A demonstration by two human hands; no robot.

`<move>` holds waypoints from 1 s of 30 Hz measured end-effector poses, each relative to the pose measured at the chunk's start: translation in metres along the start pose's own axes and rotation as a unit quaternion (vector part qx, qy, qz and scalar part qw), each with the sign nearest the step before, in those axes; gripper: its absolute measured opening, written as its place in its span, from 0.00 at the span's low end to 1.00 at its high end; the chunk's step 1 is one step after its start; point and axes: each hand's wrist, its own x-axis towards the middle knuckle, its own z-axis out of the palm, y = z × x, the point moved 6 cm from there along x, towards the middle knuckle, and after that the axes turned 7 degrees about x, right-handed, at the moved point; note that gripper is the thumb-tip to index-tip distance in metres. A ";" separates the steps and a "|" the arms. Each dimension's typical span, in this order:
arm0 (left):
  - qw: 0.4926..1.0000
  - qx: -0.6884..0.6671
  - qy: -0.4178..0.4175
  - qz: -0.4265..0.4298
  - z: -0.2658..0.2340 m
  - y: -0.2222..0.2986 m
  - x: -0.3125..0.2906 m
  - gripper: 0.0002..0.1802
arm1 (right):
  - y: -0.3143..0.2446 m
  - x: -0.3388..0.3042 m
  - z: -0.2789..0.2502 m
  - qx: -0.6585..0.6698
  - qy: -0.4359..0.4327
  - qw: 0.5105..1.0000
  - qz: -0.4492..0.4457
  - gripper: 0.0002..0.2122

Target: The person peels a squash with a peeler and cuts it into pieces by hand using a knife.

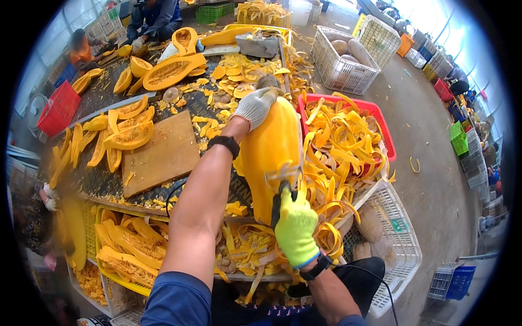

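Observation:
A large peeled orange squash (267, 146) lies lengthwise in front of me near the table's right edge. My left hand (256, 107), in a grey-white knit glove, is wrapped round its far end near the stem. In a bright yellow-green glove, my right hand (295, 225) grips the black handle of a wide peeler (283, 175). The peeler's blade rests against the right side of the squash, towards its near end. Long orange peel strips (329, 190) hang and pile beside my right hand.
Right of the squash stands a red crate (385, 138) heaped with peel. A white crate (402, 239) holds whole squashes. At left are a wooden board (163, 155), halved squashes (173, 71) and a yellow crate (101, 239) of halves. Other people (157, 22) work at the far left.

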 end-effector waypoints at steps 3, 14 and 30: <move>0.990 0.112 0.009 0.083 0.001 0.011 -0.001 0.19 | 0.008 -0.074 0.031 0.029 -0.044 0.999 0.007 0.20; 0.989 -0.124 -0.004 -0.086 -0.030 0.002 -0.017 0.20 | 0.010 -0.173 -0.009 0.368 -0.123 0.918 0.081 0.19; 0.996 0.004 0.053 -0.074 -0.026 -0.004 -0.018 0.26 | -0.022 0.019 0.002 -0.063 -0.041 0.995 -0.062 0.23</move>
